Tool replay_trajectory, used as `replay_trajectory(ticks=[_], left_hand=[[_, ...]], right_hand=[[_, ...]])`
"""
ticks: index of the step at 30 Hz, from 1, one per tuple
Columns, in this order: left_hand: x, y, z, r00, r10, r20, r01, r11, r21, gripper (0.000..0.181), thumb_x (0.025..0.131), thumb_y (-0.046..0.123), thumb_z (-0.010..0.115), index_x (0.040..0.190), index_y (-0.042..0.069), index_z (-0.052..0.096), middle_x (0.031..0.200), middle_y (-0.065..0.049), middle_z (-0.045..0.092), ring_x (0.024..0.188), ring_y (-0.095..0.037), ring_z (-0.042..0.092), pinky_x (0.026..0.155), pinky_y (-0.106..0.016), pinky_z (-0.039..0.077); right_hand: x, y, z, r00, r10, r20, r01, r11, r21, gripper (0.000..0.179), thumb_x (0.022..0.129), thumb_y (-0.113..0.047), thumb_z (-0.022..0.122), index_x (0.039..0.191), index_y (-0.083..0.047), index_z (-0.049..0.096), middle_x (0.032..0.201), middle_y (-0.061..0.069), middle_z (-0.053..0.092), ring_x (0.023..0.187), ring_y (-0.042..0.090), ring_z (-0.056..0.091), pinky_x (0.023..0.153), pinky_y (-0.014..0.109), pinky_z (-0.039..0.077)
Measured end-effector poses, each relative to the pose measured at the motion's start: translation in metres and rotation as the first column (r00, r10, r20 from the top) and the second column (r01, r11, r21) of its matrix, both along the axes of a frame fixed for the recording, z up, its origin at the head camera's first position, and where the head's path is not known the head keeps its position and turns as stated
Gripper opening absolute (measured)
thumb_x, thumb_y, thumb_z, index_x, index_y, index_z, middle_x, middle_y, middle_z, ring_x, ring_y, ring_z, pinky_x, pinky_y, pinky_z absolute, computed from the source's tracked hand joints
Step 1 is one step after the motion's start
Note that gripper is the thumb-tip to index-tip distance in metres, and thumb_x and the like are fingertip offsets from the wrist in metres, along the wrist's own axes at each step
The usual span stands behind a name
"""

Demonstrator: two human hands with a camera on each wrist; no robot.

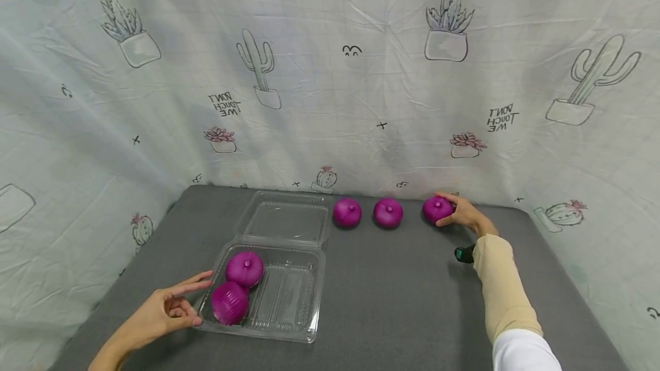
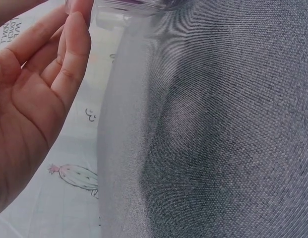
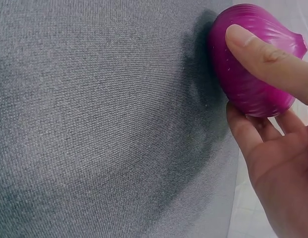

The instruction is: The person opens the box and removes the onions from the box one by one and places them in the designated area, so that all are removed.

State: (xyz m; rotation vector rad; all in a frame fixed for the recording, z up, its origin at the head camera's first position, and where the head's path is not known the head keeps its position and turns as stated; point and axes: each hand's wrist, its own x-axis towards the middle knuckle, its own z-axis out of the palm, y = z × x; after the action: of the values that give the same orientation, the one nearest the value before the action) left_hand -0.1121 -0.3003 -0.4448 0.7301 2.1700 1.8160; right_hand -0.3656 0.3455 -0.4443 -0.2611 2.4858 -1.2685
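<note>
My right hand [image 1: 466, 214] holds a purple onion [image 1: 437, 210] at the back right of the table. In the right wrist view the thumb lies across the side of that onion [image 3: 253, 64], with the other fingers beneath and behind it. At the front left is a clear plastic clamshell box [image 1: 289, 334], its lid folded back. Two purple onions lie in its left part, one stem up [image 1: 244, 269] and one tipped on its side [image 1: 230, 303]. Beside the box's left edge is my left hand [image 1: 157, 314], thumb and forefinger spread along the rim, the other fingers bent.
Two more purple onions, one [image 1: 347, 213] close to the lid [image 1: 286, 222] and another [image 1: 388, 213] to its right, sit along the back of the grey table [image 1: 392, 296]. A white printed curtain [image 1: 330, 85] surrounds the table's back and sides.
</note>
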Motion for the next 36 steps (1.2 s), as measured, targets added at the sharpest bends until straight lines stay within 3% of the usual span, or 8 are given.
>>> replay_trajectory(ticks=[9,16,27,36], left_hand=[[-0.001,-0.001,-0.001,1.0,-0.004,0.008,0.004,1.0,-0.008,0.06,0.084,-0.017,0.059,0.139,-0.017,0.033,0.149,0.012,0.039,0.07,-0.015,0.063,0.047,-0.039,0.038],[-0.002,-0.001,0.0,1.0,0.013,0.003,-0.013,0.999,-0.034,0.061,0.084,-0.016,0.061,0.139,-0.017,0.034,0.148,0.013,0.04,0.068,-0.014,0.063,0.046,-0.038,0.037],[0.0,-0.003,0.002,1.0,0.017,0.018,-0.017,0.999,-0.03,0.061,0.085,-0.016,0.06,0.14,-0.016,0.032,0.149,0.015,0.038,0.07,-0.018,0.064,0.048,-0.039,0.038],[0.0,-0.003,0.0,1.0,-0.008,0.024,0.009,1.0,-0.008,0.061,0.085,-0.016,0.059,0.14,-0.017,0.031,0.149,0.014,0.038,0.07,-0.02,0.063,0.047,-0.039,0.037]], right_hand=[[0.003,0.003,-0.006,1.0,-0.006,0.026,0.009,0.993,-0.119,0.086,0.079,0.0,0.076,0.148,0.003,0.026,0.148,0.036,0.021,0.133,0.051,0.026,0.103,0.061,0.027],[0.003,0.002,-0.008,0.999,-0.021,0.042,0.026,0.991,-0.132,0.087,0.08,-0.002,0.073,0.15,0.001,0.022,0.146,0.036,0.02,0.131,0.052,0.027,0.104,0.062,0.025],[0.004,0.001,-0.008,0.999,-0.014,-0.039,0.007,0.986,-0.167,0.091,0.075,0.01,0.074,0.149,0.003,0.022,0.15,0.033,0.017,0.136,0.052,0.02,0.104,0.062,0.024],[0.007,0.004,-0.012,0.999,-0.045,-0.011,0.042,0.981,-0.19,0.088,0.08,0.002,0.073,0.15,0.002,0.02,0.152,0.032,0.016,0.135,0.051,0.022,0.104,0.062,0.025]])
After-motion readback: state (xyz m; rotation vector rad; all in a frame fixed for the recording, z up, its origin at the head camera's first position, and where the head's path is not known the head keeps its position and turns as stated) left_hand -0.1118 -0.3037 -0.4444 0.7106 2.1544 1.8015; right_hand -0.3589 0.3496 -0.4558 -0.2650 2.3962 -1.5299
